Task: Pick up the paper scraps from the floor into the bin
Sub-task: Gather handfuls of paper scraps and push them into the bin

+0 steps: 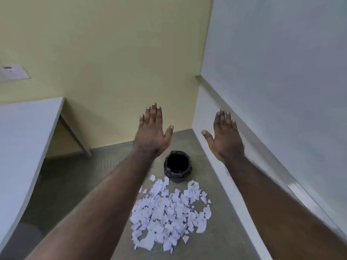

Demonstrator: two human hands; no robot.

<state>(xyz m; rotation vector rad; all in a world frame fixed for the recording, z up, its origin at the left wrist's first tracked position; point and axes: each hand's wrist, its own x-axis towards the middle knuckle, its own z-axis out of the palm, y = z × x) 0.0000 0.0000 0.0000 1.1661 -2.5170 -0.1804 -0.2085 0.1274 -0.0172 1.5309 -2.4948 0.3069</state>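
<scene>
A heap of several white paper scraps [169, 212] lies on the grey floor. Just beyond the heap stands a small round black bin [177, 168] lined with a dark bag, its mouth facing up. My left hand [153, 132] is stretched out in the air above and left of the bin, fingers straight, palm down, holding nothing. To the bin's upper right my right hand [224, 136] is held the same way, flat and empty. Both forearms reach forward on either side of the heap.
A white table [28, 128] with a slanting leg [78, 139] stands on the left. A white wall with a ledge [244, 128] runs along the right. A yellow wall [112, 62] closes the corner behind the bin.
</scene>
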